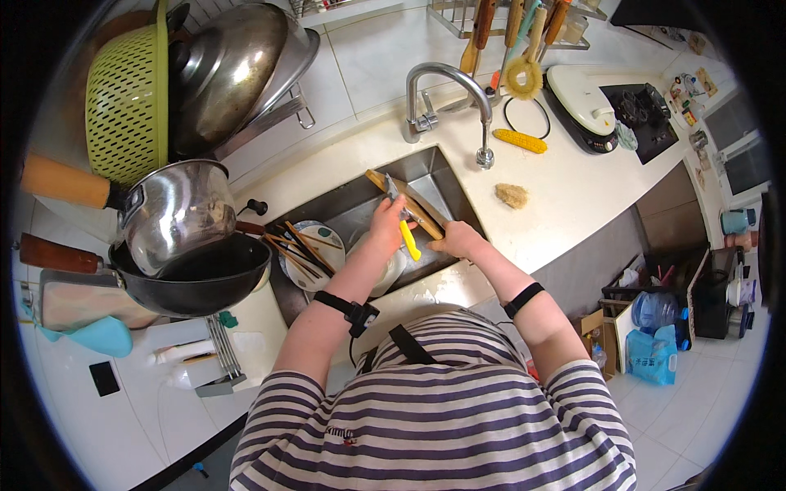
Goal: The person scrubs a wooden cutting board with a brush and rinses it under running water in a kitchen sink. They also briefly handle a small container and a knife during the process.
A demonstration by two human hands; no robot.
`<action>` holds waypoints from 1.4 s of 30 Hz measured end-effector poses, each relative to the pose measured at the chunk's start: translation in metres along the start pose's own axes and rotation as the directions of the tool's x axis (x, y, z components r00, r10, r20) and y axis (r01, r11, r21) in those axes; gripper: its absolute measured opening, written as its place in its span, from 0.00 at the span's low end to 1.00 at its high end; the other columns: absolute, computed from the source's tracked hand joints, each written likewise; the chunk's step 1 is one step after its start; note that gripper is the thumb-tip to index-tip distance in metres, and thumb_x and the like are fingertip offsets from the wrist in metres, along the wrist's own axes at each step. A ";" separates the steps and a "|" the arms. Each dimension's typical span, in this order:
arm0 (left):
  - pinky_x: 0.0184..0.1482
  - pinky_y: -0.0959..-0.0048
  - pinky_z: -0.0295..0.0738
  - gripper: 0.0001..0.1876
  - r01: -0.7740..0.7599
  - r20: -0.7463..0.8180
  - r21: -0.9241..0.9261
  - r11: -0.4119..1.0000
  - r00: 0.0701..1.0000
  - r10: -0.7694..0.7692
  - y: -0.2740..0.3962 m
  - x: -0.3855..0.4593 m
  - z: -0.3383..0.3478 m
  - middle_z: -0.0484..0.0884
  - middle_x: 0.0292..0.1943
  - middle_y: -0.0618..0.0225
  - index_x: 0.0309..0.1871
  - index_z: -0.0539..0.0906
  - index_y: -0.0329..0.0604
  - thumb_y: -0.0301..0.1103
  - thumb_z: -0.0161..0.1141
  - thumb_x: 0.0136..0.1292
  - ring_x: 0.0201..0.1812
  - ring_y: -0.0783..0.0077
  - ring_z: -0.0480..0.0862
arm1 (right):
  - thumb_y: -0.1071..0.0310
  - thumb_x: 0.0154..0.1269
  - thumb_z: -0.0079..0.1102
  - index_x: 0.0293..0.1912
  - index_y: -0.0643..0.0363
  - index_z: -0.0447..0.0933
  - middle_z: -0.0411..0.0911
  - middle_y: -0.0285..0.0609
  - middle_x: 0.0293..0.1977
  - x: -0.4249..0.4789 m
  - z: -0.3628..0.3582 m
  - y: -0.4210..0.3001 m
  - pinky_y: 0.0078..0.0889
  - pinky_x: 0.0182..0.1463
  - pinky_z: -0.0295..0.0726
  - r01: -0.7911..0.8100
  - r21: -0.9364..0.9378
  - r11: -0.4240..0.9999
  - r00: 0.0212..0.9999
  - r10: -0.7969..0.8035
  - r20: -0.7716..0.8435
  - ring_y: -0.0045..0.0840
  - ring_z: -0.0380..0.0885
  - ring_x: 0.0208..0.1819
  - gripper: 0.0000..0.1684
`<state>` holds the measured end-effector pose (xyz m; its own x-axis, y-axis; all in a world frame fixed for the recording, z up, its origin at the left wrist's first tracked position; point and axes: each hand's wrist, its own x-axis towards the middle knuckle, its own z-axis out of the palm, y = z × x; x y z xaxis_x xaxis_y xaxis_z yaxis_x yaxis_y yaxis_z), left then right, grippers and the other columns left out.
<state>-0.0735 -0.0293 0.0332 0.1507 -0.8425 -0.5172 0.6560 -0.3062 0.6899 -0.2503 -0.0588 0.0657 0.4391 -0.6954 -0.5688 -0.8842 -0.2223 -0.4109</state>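
Observation:
Over the steel sink (430,178), my left hand (388,224) is closed on a tool with a yellow handle (409,240) and a grey metal part; its exact kind cannot be told. That tool lies against a long wooden piece (420,220), perhaps a knife block or board. My right hand (457,239) grips the lower right end of this wooden piece. Plates (313,232) lie at the sink's left, with several chopsticks (301,261) across them. Another pale dish (390,273) sits under my left forearm, partly hidden.
The curved faucet (451,70) stands behind the sink. On the right counter are a corn cob (519,140), a tan scrubber (511,195) and a white-lidded electric appliance (580,101). A black wok (190,294), a steel pan (181,212) and a green colander (126,104) crowd the left.

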 end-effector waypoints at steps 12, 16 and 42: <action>0.49 0.65 0.72 0.12 -0.025 -0.269 0.128 0.992 0.961 0.059 -0.003 -0.003 -0.034 0.75 0.45 0.66 0.51 0.70 0.40 0.34 0.46 0.69 0.47 0.67 0.75 | 0.64 0.63 0.45 0.38 0.65 0.75 0.77 0.60 0.30 0.035 0.066 0.015 0.49 0.41 0.75 0.261 0.168 0.951 0.948 -0.220 -0.228 0.50 0.77 0.35 0.15; 0.46 0.62 0.72 0.15 0.099 -0.362 0.070 0.993 0.930 -0.067 0.005 -0.012 -0.028 0.74 0.47 0.64 0.55 0.67 0.40 0.36 0.47 0.69 0.47 0.67 0.74 | 0.62 0.64 0.45 0.36 0.64 0.75 0.77 0.59 0.29 0.057 0.091 0.011 0.50 0.40 0.75 0.184 0.151 0.971 0.963 -0.146 -0.228 0.51 0.77 0.35 0.15; 0.41 0.68 0.74 0.09 0.116 -0.282 0.221 0.968 0.958 -0.050 0.000 0.003 -0.077 0.76 0.41 0.67 0.47 0.72 0.42 0.32 0.49 0.67 0.38 0.70 0.76 | 0.69 0.56 0.48 0.35 0.66 0.80 0.78 0.59 0.37 0.065 0.088 -0.044 0.45 0.45 0.77 -0.008 0.192 0.981 0.992 0.032 -0.123 0.48 0.79 0.41 0.13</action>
<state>-0.0160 0.0018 -0.0072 0.3204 -0.6665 -0.6731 0.4894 -0.4919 0.7201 -0.1689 -0.0342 -0.0165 0.3875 -0.7811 -0.4896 -0.8404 -0.0811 -0.5358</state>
